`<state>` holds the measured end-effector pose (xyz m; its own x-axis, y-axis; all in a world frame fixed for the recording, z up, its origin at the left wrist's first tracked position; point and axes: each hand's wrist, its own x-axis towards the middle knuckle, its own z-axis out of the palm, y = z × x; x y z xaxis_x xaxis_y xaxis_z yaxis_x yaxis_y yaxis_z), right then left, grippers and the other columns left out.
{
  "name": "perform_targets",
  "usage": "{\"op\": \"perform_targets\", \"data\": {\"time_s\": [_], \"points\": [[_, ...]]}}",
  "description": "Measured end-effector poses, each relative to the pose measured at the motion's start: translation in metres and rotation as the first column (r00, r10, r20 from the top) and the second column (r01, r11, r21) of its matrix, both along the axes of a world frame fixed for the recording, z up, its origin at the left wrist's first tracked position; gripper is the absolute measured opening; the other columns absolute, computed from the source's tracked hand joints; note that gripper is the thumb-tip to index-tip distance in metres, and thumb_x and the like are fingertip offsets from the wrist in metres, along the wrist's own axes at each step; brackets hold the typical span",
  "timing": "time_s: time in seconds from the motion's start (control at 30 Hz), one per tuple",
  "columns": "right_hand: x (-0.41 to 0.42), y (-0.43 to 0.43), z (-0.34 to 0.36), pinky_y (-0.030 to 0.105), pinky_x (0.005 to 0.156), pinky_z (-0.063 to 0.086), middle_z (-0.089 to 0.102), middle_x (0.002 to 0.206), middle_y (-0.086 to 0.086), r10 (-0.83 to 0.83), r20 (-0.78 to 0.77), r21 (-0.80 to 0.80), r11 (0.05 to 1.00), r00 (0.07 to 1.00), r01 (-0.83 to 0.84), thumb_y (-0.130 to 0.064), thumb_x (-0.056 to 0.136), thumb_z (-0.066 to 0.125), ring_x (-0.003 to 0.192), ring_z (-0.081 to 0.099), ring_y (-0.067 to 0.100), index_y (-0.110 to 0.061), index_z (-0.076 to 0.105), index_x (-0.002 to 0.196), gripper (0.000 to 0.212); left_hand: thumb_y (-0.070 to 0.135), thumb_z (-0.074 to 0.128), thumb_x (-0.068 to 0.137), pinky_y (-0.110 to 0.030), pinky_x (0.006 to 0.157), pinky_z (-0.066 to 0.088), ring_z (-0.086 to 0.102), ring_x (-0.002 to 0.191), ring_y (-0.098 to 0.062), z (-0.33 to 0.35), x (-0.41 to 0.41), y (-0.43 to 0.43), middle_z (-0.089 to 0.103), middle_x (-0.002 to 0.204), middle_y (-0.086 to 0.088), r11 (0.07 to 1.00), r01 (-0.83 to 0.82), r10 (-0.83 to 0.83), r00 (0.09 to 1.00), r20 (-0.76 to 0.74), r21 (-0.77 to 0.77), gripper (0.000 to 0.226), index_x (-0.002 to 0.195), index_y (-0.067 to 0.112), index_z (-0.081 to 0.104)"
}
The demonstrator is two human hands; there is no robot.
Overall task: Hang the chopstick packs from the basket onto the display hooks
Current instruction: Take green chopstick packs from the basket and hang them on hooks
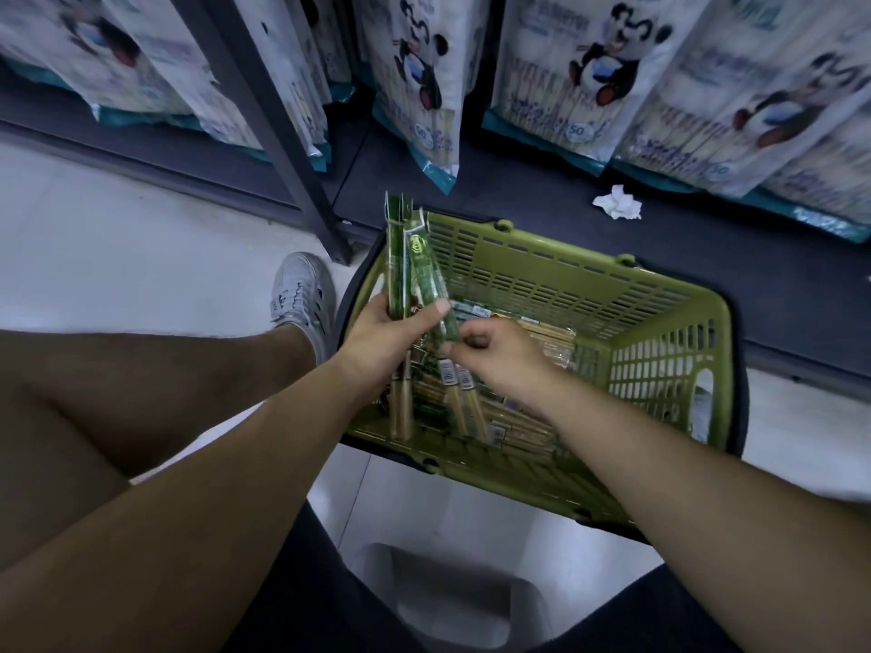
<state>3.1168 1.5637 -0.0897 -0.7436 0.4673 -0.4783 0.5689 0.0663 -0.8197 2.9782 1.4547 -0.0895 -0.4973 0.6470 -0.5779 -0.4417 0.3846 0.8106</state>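
Observation:
A green plastic basket [660, 322] stands on the floor in front of me, with several chopstick packs [532, 417] lying in its bottom. My left hand [382, 341] grips a bunch of green-topped chopstick packs [400, 266] upright over the basket's left side. My right hand [499, 355] is just to the right, its fingers curled and pinching the lower part of one pack [436, 304] from that bunch. No display hooks show in this view.
Large white panda-printed packs [565, 87] hang in rows above a dark base shelf [518, 195]. A dark shelf upright [283, 148] stands to the left. A crumpled white paper [617, 202] lies on the shelf. My left foot in a grey shoe [301, 294] rests beside the basket.

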Motion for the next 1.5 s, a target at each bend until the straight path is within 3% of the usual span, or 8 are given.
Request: {"op": "perform_targets", "data": {"time_s": [0.1, 0.27, 0.37, 0.63, 0.8, 1.03, 1.2, 1.5], "points": [[-0.012, -0.017, 0.011, 0.024, 0.049, 0.029, 0.045, 0.052, -0.01, 0.045, -0.067, -0.009, 0.999, 0.997, -0.045, -0.02, 0.093, 0.073, 0.046, 0.038, 0.004, -0.02, 0.057, 0.067, 0.031, 0.031, 0.079, 0.088, -0.047, 0.099, 0.056, 0.069, 0.115, -0.031, 0.001, 0.006, 0.006, 0.07, 0.127, -0.013, 0.997, -0.078, 0.079, 0.996, 0.042, -0.017, 0.06, 0.138, 0.006, 0.056], [-0.004, -0.013, -0.011, 0.015, 0.057, 0.044, 0.071, 0.07, -0.015, -0.044, -0.011, -0.088, 0.995, 0.999, 0.043, -0.036, 0.095, 0.069, 0.062, 0.063, -0.003, -0.026, 0.075, 0.094, 0.012, 0.03, 0.065, 0.101, -0.024, 0.058, 0.057, 0.075, 0.074, -0.013, -0.008, 0.0, 0.004, 0.076, 0.074, 0.008, 0.98, -0.144, 0.132, 0.987, -0.093, -0.14, 0.012, 0.099, 0.018, 0.065], [0.022, 0.003, -0.048, 0.026, 0.073, 0.049, 0.071, 0.089, -0.009, -0.042, 0.181, 0.102, 0.995, 0.983, 0.024, -0.033, 0.094, 0.071, 0.081, 0.064, 0.007, -0.023, 0.074, 0.098, 0.01, 0.029, 0.06, 0.104, -0.038, 0.074, 0.06, 0.074, 0.086, -0.024, -0.014, -0.009, -0.001, 0.073, 0.099, -0.009, 0.986, -0.094, 0.089, 0.995, -0.044, -0.137, 0.026, 0.119, 0.008, 0.062], [0.049, -0.004, -0.114, 0.039, 0.109, 0.043, 0.034, 0.156, 0.008, 0.282, 0.549, 0.23, 0.854, 0.787, -0.466, -0.044, 0.081, 0.081, 0.137, 0.043, 0.032, -0.021, 0.041, 0.152, 0.085, 0.026, 0.064, 0.099, -0.037, 0.062, 0.057, 0.056, 0.061, -0.02, -0.019, -0.016, -0.005, 0.053, 0.077, -0.006, 0.998, -0.059, 0.059, 0.998, 0.03, 0.012, 0.018, 0.104, 0.011, 0.056], [0.049, -0.009, -0.122, 0.039, 0.092, 0.054, 0.035, 0.148, 0.011, 0.271, 0.614, 0.342, 0.755, 0.742, -0.559, -0.031, 0.082, 0.083, 0.125, 0.051, 0.033, -0.017, 0.034, 0.152, 0.087, 0.029, 0.066, 0.095, -0.036, 0.063, 0.056, 0.054, 0.061, -0.021, -0.022, -0.016, 0.002, 0.054, 0.075, -0.005, 0.998, -0.07, 0.069, 0.996, 0.047, 0.002, 0.023, 0.106, 0.012, 0.055], [0.05, -0.001, -0.124, 0.041, 0.102, 0.048, 0.039, 0.149, 0.008, 0.221, 0.606, 0.364, 0.777, 0.764, -0.513, -0.031, 0.086, 0.08, 0.136, 0.041, 0.031, -0.023, 0.037, 0.153, 0.081, 0.022, 0.061, 0.103, -0.033, 0.06, 0.056, 0.056, 0.059, -0.017, -0.024, -0.014, 0.003, 0.054, 0.072, -0.004, 0.998, -0.058, 0.059, 0.998, 0.018, -0.027, 0.014, 0.103, 0.009, 0.055], [0.051, -0.004, -0.126, 0.037, 0.096, 0.048, 0.058, 0.131, 0.007, 0.244, 0.588, 0.409, 0.732, 0.771, -0.544, -0.024, 0.089, 0.073, 0.119, 0.054, 0.029, -0.02, 0.059, 0.133, 0.047, 0.022, 0.06, 0.103, -0.031, 0.057, 0.055, 0.055, 0.059, -0.02, -0.022, -0.013, 0.002, 0.054, 0.071, -0.005, 0.998, -0.055, 0.054, 0.998, -0.013, -0.038, 0.012, 0.102, 0.011, 0.055], [0.056, 0.014, -0.127, 0.029, 0.068, 0.041, 0.069, 0.103, 0.005, 0.154, 0.517, 0.342, 0.865, 0.842, -0.368, -0.025, 0.094, 0.066, 0.093, 0.061, 0.025, -0.025, 0.072, 0.11, 0.017, 0.02, 0.06, 0.103, -0.033, 0.059, 0.055, 0.055, 0.059, -0.019, -0.02, -0.012, 0.001, 0.054, 0.072, -0.005, 0.998, -0.066, 0.066, 0.998, 0.01, -0.022, 0.011, 0.106, 0.011, 0.055]]}}
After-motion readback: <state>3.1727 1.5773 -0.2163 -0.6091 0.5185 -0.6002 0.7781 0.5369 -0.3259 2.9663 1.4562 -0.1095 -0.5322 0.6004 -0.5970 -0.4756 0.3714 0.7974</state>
